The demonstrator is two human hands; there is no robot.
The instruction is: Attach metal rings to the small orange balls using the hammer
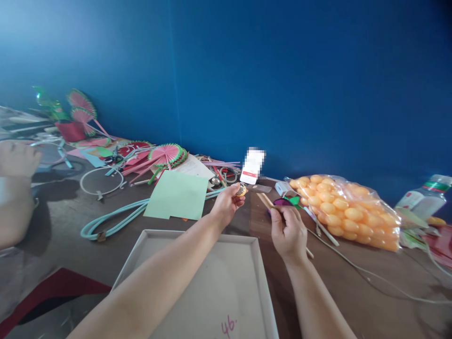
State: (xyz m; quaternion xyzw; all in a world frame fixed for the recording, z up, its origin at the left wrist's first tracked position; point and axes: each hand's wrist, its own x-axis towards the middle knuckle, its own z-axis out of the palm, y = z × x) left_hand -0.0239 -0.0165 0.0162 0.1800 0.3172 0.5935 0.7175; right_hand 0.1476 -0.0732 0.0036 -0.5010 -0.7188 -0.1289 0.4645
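Note:
My left hand [227,203] is raised over the brown table [339,282], its fingers pinched on a small orange ball with dark markings [242,189]. A short way to the right, my right hand [288,230] is closed around a wooden stick [265,200] that carries a purple and green foil pinwheel [285,202] at its top. Both hands hover just beyond the far edge of a shallow grey cardboard tray [263,263] in front of me.
A clear bag of orange balls [348,209] lies right of my hands, with a plastic bottle [425,200] behind it. A pale green sheet [178,195], light blue tubing [113,216], paper fans [165,155] and straws lie at left. Another person's arm [16,188] shows at the left edge.

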